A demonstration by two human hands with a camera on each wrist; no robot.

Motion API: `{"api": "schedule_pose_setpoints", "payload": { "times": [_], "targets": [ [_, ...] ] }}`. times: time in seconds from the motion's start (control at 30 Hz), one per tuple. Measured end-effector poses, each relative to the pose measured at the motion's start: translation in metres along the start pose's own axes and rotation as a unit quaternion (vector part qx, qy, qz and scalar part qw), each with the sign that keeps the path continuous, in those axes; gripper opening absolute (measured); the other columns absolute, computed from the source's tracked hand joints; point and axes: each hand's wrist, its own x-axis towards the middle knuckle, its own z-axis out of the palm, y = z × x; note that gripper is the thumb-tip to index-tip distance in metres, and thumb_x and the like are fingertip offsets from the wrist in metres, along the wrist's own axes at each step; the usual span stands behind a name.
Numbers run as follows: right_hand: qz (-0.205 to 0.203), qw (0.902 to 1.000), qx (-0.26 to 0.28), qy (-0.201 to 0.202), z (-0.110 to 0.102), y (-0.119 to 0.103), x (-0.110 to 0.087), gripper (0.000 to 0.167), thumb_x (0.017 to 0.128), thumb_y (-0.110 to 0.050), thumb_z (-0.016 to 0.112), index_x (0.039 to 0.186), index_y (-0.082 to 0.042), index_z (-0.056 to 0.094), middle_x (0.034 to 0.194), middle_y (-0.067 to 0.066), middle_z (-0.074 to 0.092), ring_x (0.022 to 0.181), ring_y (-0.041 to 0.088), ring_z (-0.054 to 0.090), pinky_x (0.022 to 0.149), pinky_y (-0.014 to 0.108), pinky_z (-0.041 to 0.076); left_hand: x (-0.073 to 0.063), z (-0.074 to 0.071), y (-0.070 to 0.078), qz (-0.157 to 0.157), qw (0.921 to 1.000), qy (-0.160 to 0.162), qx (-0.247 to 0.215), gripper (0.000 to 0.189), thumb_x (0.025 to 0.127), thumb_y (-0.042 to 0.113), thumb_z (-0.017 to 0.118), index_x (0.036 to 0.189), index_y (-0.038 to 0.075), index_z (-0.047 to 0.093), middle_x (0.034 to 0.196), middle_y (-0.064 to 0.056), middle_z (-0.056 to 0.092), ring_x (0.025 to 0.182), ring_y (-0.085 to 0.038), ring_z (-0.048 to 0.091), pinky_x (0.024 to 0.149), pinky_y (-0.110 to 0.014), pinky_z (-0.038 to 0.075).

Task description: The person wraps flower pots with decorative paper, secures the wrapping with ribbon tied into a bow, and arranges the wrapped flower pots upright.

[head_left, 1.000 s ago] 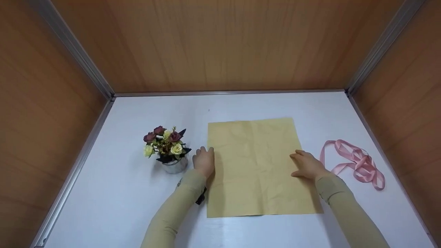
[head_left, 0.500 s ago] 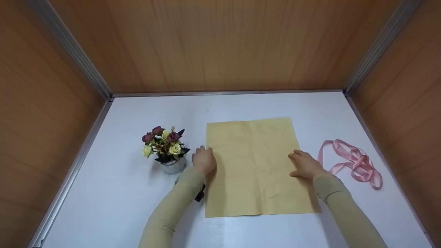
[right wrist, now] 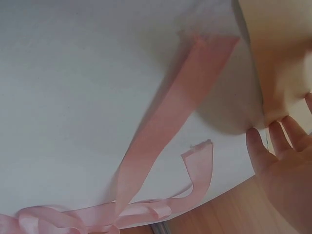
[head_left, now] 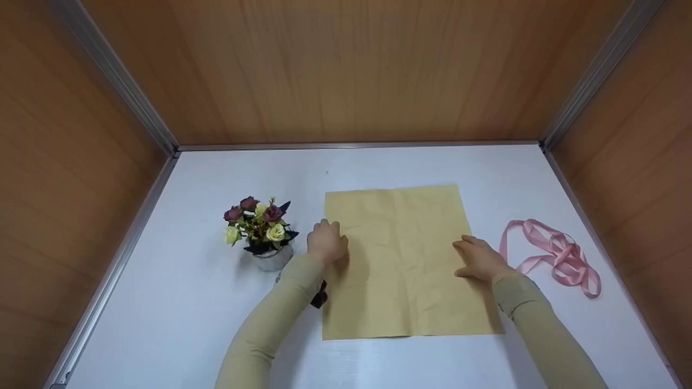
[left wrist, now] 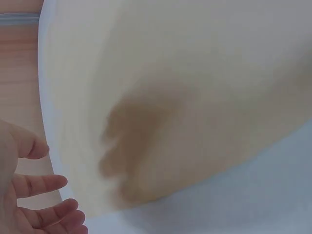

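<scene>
A tan sheet of paper (head_left: 400, 259) with faint creases lies flat in the middle of the white table. Over its left edge hovers my left hand (head_left: 327, 242), its shadow falling on the sheet; in the left wrist view its fingers (left wrist: 44, 183) are loosely bent, apart, and hold nothing. At the sheet's right edge, my right hand (head_left: 481, 258) rests with fingers spread. The right wrist view shows its fingertips (right wrist: 275, 127) touching the paper near the border.
Left of the paper stands a small pale pot (head_left: 273, 259) with maroon and cream flowers (head_left: 259, 221). A loose heap of pink ribbon (head_left: 567, 262) lies to the right. Wooden panels (head_left: 357, 70) enclose the table at the back and both sides.
My left hand has risen off the paper's left edge and shifted slightly right over the sheet. The right hand stays at the right edge; flowers and ribbon have not moved.
</scene>
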Motion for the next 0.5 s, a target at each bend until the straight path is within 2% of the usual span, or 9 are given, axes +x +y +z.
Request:
{"api": "schedule_pose_setpoints", "payload": {
  "times": [0.27, 0.5],
  "targets": [
    [-0.001, 1.0, -0.004, 0.004, 0.0, 0.0, 0.002, 0.073, 0.076, -0.024, 0.078, 0.134, 0.006, 0.044, 0.144, 0.033, 0.031, 0.129, 0.053, 0.031, 0.103, 0.061, 0.032, 0.001, -0.03, 0.016, 0.039, 0.9966, 0.011, -0.072, 0.035, 0.095, 0.025, 0.053, 0.116, -0.002, 0.06, 0.11, -0.02, 0.058, 0.096, -0.033, 0.058, 0.078, -0.046, 0.051],
    [0.0, 1.0, 0.0, 0.007, 0.001, -0.002, 0.001, 0.072, 0.076, -0.023, 0.078, 0.133, 0.006, 0.045, 0.143, 0.033, 0.032, 0.129, 0.053, 0.03, 0.103, 0.06, 0.032, -0.001, -0.057, 0.017, 0.053, 0.9917, 0.038, -0.111, 0.033, 0.095, 0.023, 0.053, 0.115, -0.002, 0.061, 0.109, -0.02, 0.059, 0.089, -0.031, 0.06, 0.077, -0.044, 0.05]
  ]
}}
